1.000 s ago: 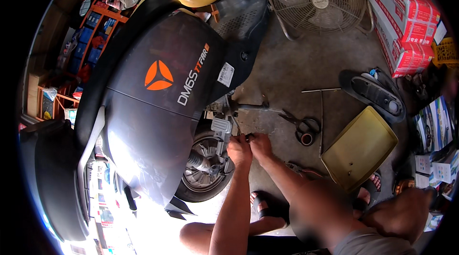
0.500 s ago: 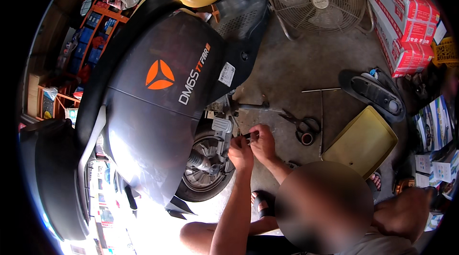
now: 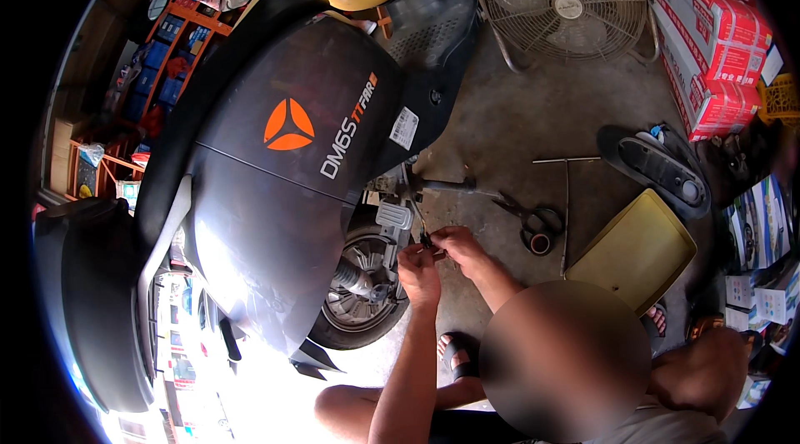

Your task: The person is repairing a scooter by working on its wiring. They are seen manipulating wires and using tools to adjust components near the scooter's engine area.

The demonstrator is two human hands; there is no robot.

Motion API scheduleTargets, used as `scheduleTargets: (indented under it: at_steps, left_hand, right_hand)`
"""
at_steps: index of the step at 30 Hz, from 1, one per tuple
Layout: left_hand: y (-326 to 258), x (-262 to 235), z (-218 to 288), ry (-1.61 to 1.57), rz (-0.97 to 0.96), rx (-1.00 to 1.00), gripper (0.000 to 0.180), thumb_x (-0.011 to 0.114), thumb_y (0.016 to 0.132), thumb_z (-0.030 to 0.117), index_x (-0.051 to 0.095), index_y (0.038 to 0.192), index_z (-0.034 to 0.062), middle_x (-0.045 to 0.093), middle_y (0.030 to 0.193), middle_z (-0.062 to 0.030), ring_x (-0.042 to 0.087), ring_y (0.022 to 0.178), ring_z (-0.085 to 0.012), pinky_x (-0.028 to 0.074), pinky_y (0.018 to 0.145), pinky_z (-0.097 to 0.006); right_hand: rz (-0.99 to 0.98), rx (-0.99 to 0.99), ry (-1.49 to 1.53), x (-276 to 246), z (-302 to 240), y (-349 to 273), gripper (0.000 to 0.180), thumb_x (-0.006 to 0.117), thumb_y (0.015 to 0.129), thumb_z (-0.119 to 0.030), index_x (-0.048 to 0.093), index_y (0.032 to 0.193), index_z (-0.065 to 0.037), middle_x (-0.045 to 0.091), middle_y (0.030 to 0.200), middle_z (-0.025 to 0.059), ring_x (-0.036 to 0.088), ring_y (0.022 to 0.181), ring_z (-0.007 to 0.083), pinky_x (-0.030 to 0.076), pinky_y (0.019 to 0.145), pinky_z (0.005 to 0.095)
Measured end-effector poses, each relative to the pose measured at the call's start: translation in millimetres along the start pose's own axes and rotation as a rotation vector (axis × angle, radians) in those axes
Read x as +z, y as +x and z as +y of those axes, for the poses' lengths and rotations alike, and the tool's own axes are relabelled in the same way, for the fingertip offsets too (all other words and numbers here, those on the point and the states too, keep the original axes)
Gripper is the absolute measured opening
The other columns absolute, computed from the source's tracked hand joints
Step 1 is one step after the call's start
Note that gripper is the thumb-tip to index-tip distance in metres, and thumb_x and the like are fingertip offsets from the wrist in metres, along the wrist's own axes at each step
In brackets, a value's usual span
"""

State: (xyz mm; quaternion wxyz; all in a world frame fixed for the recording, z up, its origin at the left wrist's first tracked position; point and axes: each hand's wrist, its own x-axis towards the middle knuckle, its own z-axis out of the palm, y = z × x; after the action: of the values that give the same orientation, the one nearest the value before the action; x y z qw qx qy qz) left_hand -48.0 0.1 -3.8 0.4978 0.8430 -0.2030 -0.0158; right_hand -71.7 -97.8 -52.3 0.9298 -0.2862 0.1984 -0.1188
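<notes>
My left hand point(image 3: 419, 276) and my right hand point(image 3: 461, 247) meet beside the rear wheel point(image 3: 360, 321) of a grey scooter point(image 3: 275, 194). The fingers of both are closed in a pinch. Between the fingertips is a small black piece point(image 3: 427, 241), at the lower end of a thin wire point(image 3: 422, 216) that runs down from under the scooter body. What exactly the black piece is, I cannot make out. A ribbed footpeg point(image 3: 394, 216) sits just left of the wire, above my left hand.
On the concrete floor to the right lie black-handled scissors point(image 3: 533, 219), a roll of tape point(image 3: 541, 243), a T-handle wrench point(image 3: 567, 194), a yellow tray point(image 3: 642, 248) and a dark plastic cover point(image 3: 658, 169). A floor fan point(image 3: 571, 2) and red-and-white boxes point(image 3: 717, 52) stand farther back.
A dark strip stretched between my hands has given way to a small black piece at the fingertips. My right hand has moved lower and slightly right. The view has shifted a little.
</notes>
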Motion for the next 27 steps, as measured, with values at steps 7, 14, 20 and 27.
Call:
scheduleTargets:
  at_steps: [7, 14, 20, 27]
  left_hand:
    - [0.2, -5.5, 24.1, 0.139, -0.014, 0.057, 0.020, 0.052, 0.088, 0.008, 0.059, 0.104, -0.0026, 0.070, 0.084, -0.0104, 0.068, 0.073, -0.0162, 0.050, 0.063, -0.029]
    - [14.4, -13.4, 45.7, 0.431, -0.083, 0.137, 0.020, 0.062, 0.086, 0.018, 0.066, 0.098, 0.0035, 0.069, 0.079, -0.0117, 0.067, 0.071, -0.0198, 0.051, 0.068, -0.032]
    - [21.9, -12.6, 49.5, 0.470, -0.125, 0.094, 0.024, 0.065, 0.083, 0.025, 0.069, 0.094, 0.0027, 0.070, 0.082, -0.0137, 0.068, 0.076, -0.0246, 0.052, 0.072, -0.034]
    - [33.1, -14.6, 41.9, 0.466, -0.186, -0.013, 0.031, 0.068, 0.080, 0.032, 0.070, 0.090, 0.0021, 0.070, 0.081, -0.0133, 0.069, 0.077, -0.0254, 0.052, 0.074, -0.035]
  right_hand:
    - [-0.088, 0.090, 0.102, -5.5, -4.9, -4.2, 0.009, 0.059, 0.087, -0.006, 0.065, 0.092, -0.001, 0.062, 0.076, 0.0034, 0.046, 0.055, 0.0067, 0.031, 0.045, 0.0225]
    - [-0.118, -0.007, 0.076, -5.4, -4.7, -11.4, 0.011, 0.063, 0.084, 0.000, 0.060, 0.095, -0.002, 0.060, 0.078, 0.0027, 0.050, 0.062, 0.0085, 0.039, 0.054, 0.0225]
    - [0.014, -0.226, -0.085, -3.3, 12.4, -7.3, 0.021, 0.067, 0.081, 0.000, 0.054, 0.097, -0.004, 0.060, 0.080, 0.0028, 0.055, 0.069, 0.0110, 0.045, 0.060, 0.0258]
    - [0.264, -0.588, -0.624, 12.6, 24.6, -11.3, 0.021, 0.069, 0.081, -0.012, 0.053, 0.093, -0.005, 0.064, 0.079, 0.0129, 0.066, 0.075, 0.0303, 0.051, 0.065, 0.0391]
